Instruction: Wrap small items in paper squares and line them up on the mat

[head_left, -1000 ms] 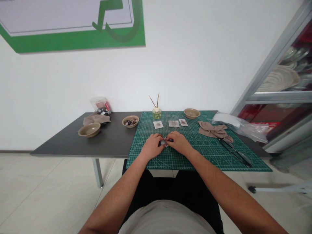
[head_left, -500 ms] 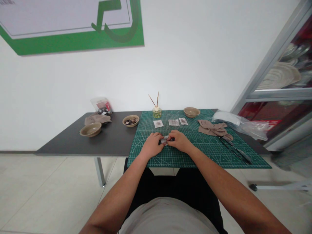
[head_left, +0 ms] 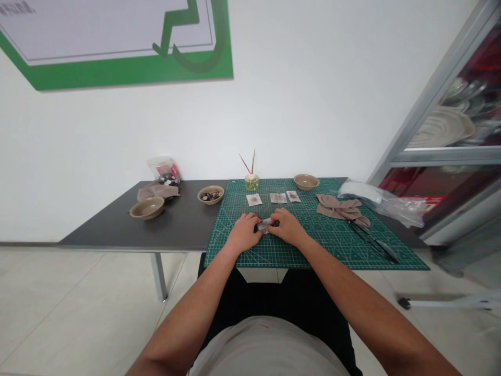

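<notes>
White wall backs a dark counter (head_left: 117,232) carrying a green cutting mat (head_left: 313,245). Near the mat's front edge, the left hand (head_left: 243,236) and right hand (head_left: 287,228) pinch a small pale sachet (head_left: 265,225), fingers clamped on its ends. Judging by this, folding is underway; three finished sachets (head_left: 277,198) lie behind it.

Dark grey table (head_left: 176,224) is carrying a green cutting mat (head_left: 332,245) under the grip. Left of the grip, off the mat, two tan bowls (head_left: 147,208) (head_left: 210,195), folded cloth (head_left: 156,191) and plastic jar (head_left: 163,171) are sitting; crumpled plastic bag (head_left: 385,201) is lying far right.
</notes>
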`<state>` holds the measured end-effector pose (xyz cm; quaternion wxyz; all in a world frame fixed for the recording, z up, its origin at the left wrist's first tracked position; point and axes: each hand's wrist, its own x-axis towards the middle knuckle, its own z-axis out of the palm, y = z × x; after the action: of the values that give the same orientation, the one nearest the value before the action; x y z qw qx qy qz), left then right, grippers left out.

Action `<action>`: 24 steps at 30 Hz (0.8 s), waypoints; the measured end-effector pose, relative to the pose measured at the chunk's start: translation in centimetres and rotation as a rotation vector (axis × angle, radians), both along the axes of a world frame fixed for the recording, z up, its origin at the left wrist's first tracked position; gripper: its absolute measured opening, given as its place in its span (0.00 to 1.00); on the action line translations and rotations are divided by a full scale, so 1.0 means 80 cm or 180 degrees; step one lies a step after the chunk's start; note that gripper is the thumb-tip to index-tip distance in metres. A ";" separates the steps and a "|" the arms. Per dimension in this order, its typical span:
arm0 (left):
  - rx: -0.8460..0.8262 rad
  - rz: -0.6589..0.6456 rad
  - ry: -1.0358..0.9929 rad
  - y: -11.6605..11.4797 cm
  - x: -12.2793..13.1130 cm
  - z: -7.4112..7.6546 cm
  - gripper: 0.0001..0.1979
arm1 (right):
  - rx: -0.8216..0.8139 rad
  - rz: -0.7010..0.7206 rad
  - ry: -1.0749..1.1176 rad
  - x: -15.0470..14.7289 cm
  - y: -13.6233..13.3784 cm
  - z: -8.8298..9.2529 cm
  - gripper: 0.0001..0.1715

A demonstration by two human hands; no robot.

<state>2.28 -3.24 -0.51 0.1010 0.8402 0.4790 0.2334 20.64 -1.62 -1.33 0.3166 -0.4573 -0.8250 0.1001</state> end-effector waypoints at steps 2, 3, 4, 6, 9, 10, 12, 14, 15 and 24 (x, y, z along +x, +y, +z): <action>0.0030 -0.0024 0.0022 0.001 0.000 0.000 0.09 | -0.0080 0.0265 -0.0010 0.001 0.000 0.001 0.09; 0.0053 -0.0030 0.0027 0.001 0.000 -0.001 0.09 | -0.0112 0.0344 0.0000 0.001 0.000 0.001 0.07; 0.0076 -0.0031 0.0030 0.001 0.000 -0.001 0.09 | -0.0123 0.0354 0.0008 0.001 0.001 0.001 0.07; 0.0108 -0.0030 0.0035 0.002 -0.001 -0.003 0.09 | -0.0092 0.0201 0.0015 0.001 0.003 -0.001 0.07; 0.0126 -0.0035 0.0045 0.002 -0.001 -0.004 0.10 | -0.0037 -0.0048 0.0025 0.000 0.006 -0.005 0.07; 0.0124 -0.0035 0.0049 0.002 -0.002 -0.005 0.10 | -0.0031 -0.0097 0.0029 0.000 0.006 -0.005 0.07; 0.0110 -0.0022 0.0056 0.002 -0.002 -0.005 0.10 | -0.0005 -0.0127 0.0013 0.001 0.006 -0.006 0.07; 0.0089 0.0001 0.0060 0.002 -0.001 -0.005 0.10 | 0.0011 -0.0015 -0.0026 0.002 0.005 -0.005 0.07; 0.0081 0.0007 0.0060 0.002 -0.001 -0.004 0.10 | 0.0001 0.0086 -0.0034 0.003 0.004 -0.005 0.06; 0.0082 0.0012 0.0101 0.002 0.000 -0.004 0.10 | -0.0047 0.0035 0.0187 0.003 0.008 -0.008 0.09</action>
<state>2.26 -3.08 -0.81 0.0821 0.8441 0.4792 0.2264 20.89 -1.00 -1.99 0.3368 -0.4519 -0.8171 0.1213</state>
